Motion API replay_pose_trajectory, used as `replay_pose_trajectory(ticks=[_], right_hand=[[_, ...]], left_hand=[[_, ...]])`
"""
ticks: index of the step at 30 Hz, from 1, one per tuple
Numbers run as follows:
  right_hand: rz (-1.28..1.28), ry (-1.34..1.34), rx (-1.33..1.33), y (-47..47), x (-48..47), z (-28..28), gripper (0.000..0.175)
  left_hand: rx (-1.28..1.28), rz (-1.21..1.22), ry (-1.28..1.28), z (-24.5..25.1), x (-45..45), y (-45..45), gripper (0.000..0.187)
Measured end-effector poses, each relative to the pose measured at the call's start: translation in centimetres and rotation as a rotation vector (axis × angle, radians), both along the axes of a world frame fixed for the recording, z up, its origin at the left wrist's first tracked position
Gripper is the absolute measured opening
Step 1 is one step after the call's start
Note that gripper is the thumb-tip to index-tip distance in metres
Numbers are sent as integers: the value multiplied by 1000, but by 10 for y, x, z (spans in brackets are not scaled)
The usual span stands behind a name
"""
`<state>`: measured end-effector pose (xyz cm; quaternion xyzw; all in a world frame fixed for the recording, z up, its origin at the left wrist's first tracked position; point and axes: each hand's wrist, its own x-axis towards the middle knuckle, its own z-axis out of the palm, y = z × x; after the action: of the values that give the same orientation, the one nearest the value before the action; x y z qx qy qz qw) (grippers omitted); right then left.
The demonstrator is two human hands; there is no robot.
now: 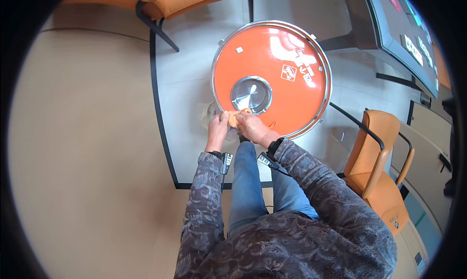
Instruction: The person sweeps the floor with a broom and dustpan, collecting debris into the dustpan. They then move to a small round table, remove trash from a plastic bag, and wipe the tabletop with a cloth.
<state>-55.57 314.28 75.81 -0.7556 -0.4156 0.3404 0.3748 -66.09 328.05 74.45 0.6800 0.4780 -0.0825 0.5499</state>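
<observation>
An orange cloth (232, 120) is bunched between my two hands at the near edge of the round orange table (244, 63). My left hand (217, 127) pinches its left end beside the table's metal rim. On the other side, my right hand (253, 127) grips the cloth with bent fingers, over the tabletop. Just beyond the cloth sits a shiny round metal dish (251, 94), like an ashtray, and the cloth's far edge reaches its near rim. A thin orange loop (272, 124) lies to the right of my right hand.
White printed markings (289, 73) and small pale squares (239, 50) show on the tabletop. A clear plastic bag (205, 115) is low at the table's left. An orange armchair (372, 144) stands right, a large screen (405, 34) upper right, orange seats (197, 1) at the back.
</observation>
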Motion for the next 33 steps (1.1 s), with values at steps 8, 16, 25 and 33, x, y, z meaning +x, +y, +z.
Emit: replay_pose_trajectory(ticks=[8, 16, 25, 33], right_hand=[[216, 36, -558, -118, 79, 26, 18], [293, -110, -117, -44, 56, 13, 26], [121, 89, 200, 101, 92, -21, 6], [-335, 27, -66, 60, 231, -24, 17]], left_hand=[[-123, 403, -68, 28, -90, -14, 40], [-198, 671, -74, 35, -165, -50, 37], [-153, 826, -14, 31, -205, -81, 33], [-148, 801, -56, 44, -182, -67, 28]])
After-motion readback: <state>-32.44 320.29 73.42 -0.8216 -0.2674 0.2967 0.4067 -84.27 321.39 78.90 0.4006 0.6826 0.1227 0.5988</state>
